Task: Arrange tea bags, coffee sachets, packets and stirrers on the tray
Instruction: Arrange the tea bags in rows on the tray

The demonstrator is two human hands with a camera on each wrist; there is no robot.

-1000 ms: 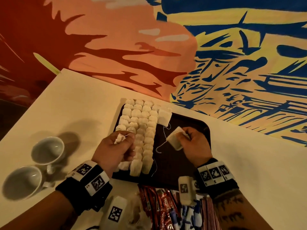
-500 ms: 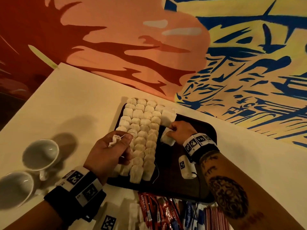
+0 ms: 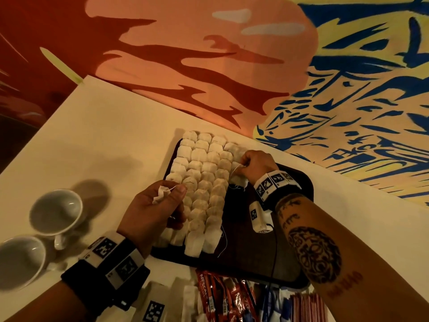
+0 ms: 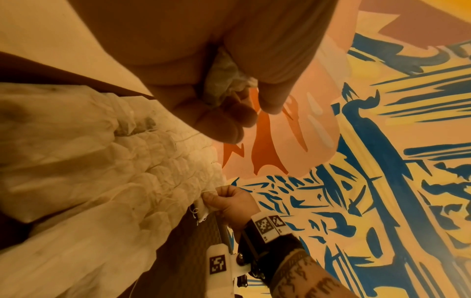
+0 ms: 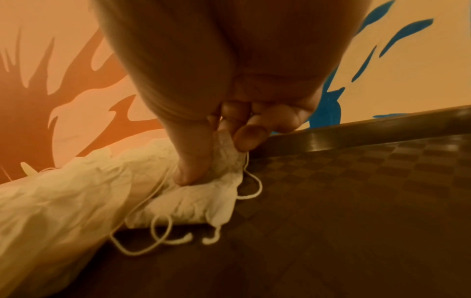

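Dark tray (image 3: 285, 256) on the pale bench (image 3: 111, 140), long axis running left to right across the view; rows of tea bags (image 3: 204, 182) packed over its left part in overlapping columns running from the near edge toward the painted wall (image 3: 209, 54), each bag's long axis along its column. Right hand (image 3: 256, 164) at the right edge of the far rows, thumb and fingers (image 5: 248, 139) pinched narrow on one tea bag (image 5: 198, 201) lying flat on the tray just beside the last column, thumb pressing down on it; loose string (image 5: 158, 238) curling off it onto the bare tray floor. Left hand (image 3: 154, 209) held over the near left columns, fingers curled close round a crumpled bit of white tea bag paper (image 3: 162, 192), thumb tip over it; whether hand touches the rows below, cannot tell. Red coffee sachets (image 3: 222, 298) and blue packets (image 3: 274, 305) heaped on the bench by the tray's near edge, pink stirrers (image 3: 306, 307) beside them; two white cups (image 3: 56, 211) lying tipped at far left, well apart from the tray.
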